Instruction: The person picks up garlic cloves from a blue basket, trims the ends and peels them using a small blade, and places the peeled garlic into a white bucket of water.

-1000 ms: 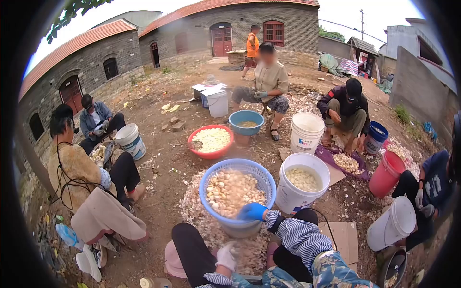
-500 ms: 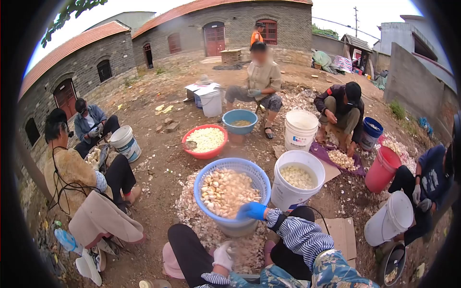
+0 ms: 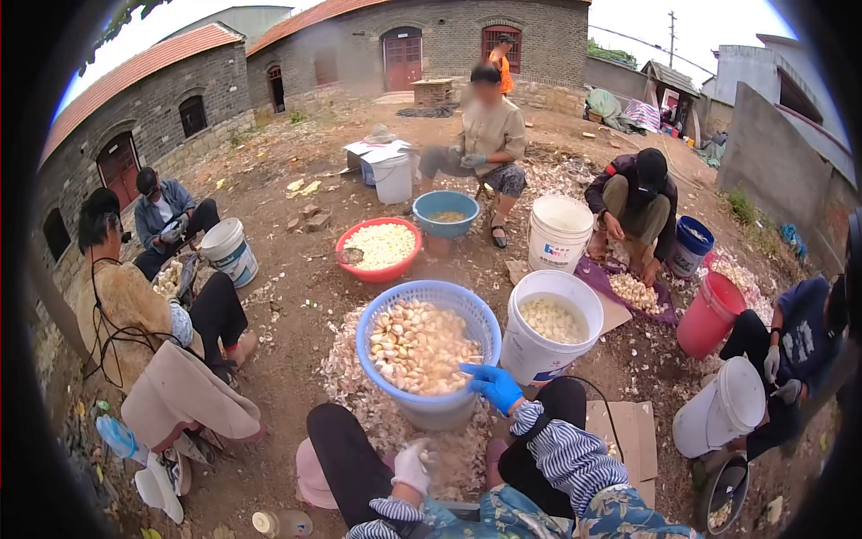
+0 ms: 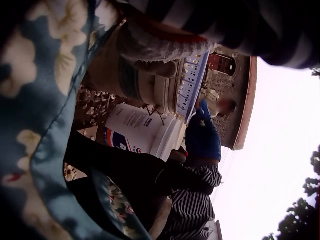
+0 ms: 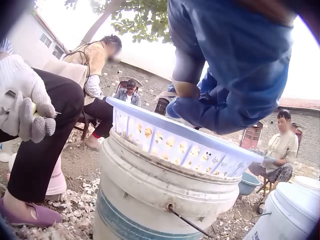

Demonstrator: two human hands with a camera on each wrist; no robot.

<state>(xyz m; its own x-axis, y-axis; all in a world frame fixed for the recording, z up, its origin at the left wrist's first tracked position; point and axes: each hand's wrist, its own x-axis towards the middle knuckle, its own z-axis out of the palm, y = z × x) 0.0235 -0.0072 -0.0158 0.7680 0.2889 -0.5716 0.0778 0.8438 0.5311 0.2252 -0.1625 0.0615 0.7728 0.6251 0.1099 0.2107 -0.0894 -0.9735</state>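
Observation:
My right hand (image 3: 496,388), in a blue glove, is over the near right rim of a blue-violet plastic basket (image 3: 492,331) of unpeeled garlic cloves (image 3: 417,346). In the right wrist view its fingers (image 5: 210,112) are curled towards the thumb, with a small pale thing (image 5: 168,94) at their tips; I cannot tell its kind. Low between the knees, my left hand (image 3: 412,468) wears a white glove with grey fingertips. A pale garlic clove (image 5: 34,109) shows between its curled fingers in the right wrist view. The basket sits on a white bucket (image 5: 160,185).
Right of the basket stands a white bucket (image 3: 516,346) of peeled cloves in water. Beyond are a red basin (image 3: 409,265) of peeled cloves and a blue basin (image 3: 469,225). Several people sit around with buckets. Garlic skins (image 3: 339,368) litter the ground; cardboard (image 3: 636,440) lies at right.
My right hand has shifted slightly right and up along the basket rim, its fingertips now plainer over the cloves. The left hand stays low between the knees. The head view has shifted a little.

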